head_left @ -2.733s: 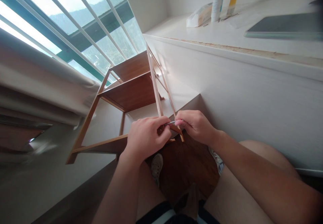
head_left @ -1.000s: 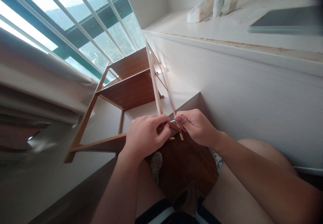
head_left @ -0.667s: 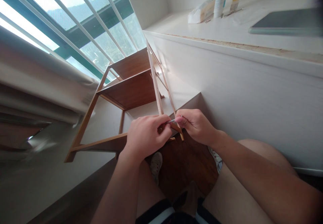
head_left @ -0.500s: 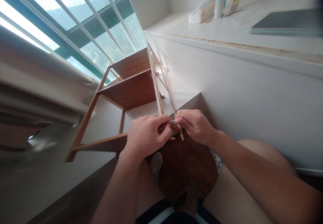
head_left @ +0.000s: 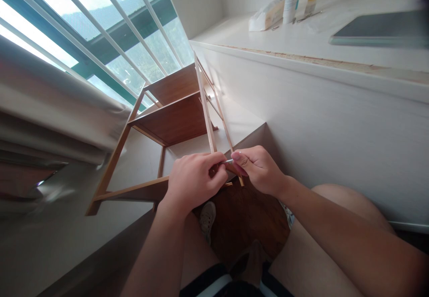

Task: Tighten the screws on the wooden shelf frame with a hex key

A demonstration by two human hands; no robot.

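Observation:
A brown wooden shelf unit [head_left: 174, 120] stands tilted in view in front of me. My left hand [head_left: 196, 178] is closed around its near corner, where the lower board [head_left: 137, 192] meets an upright [head_left: 208, 127]. Its thumb and forefinger are curled beside the end of a thin metal rod, which looks like an Allen key [head_left: 229, 161]. The rod's far end is pinched between the thumb and fingers of my right hand [head_left: 258, 167], just right of the left one. Whatever the key's tip meets is hidden by my left fingers.
On the white ledge [head_left: 301, 51] at upper right lie a plastic-wrapped packet [head_left: 266, 15], a white bottle [head_left: 291, 4], a yellow-topped item [head_left: 312, 0], small metal pieces and a dark flat panel [head_left: 378, 31]. A barred window [head_left: 110, 29] and curtain [head_left: 50, 105] are left.
My right hand has turned at the wrist, its thumb now higher along the Allen key. The left hand and the shelf unit keep their places.

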